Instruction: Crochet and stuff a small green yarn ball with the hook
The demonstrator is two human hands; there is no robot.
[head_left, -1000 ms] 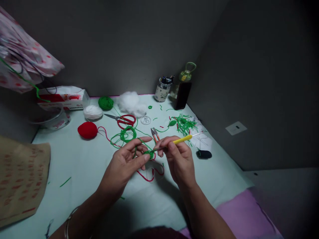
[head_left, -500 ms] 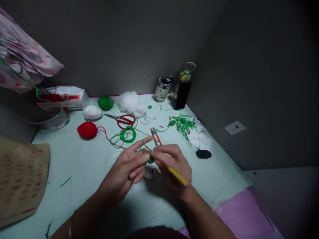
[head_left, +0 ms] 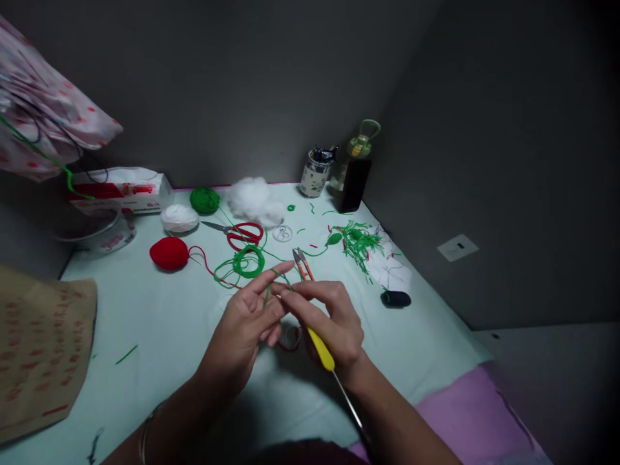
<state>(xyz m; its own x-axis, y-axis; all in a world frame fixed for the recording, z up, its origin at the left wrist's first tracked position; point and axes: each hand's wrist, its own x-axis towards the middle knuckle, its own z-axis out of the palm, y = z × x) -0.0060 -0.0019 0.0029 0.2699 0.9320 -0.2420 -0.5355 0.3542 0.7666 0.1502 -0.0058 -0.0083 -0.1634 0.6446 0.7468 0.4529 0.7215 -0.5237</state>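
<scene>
My left hand (head_left: pixel 249 326) is closed on green yarn (head_left: pixel 282 276), a strand of which runs over its raised index finger. Against its fingertips, my right hand (head_left: pixel 334 320) grips a crochet hook with a yellow handle (head_left: pixel 320 349); the hook's metal shaft points back toward me. The fingers hide the small green piece between them. Just beyond the hands lie orange-handled snips (head_left: pixel 303 266) and a loose coil of green yarn (head_left: pixel 248 261). A red yarn ball (head_left: pixel 169 253) sits to the left, its strand trailing toward the hands.
Red scissors (head_left: pixel 245 237), white stuffing (head_left: pixel 254 199), a white yarn ball (head_left: pixel 179 218) and a green one (head_left: pixel 205 200) lie farther back. A pen jar (head_left: pixel 314 174) and phone (head_left: pixel 355 185) stand behind. Green scraps (head_left: pixel 361 245) and a dark roll (head_left: pixel 396 299) are on the right.
My right hand has shifted slightly left and turned, so the hook's yellow handle shows more and its metal shaft has come into view. The small green piece is now hidden.
</scene>
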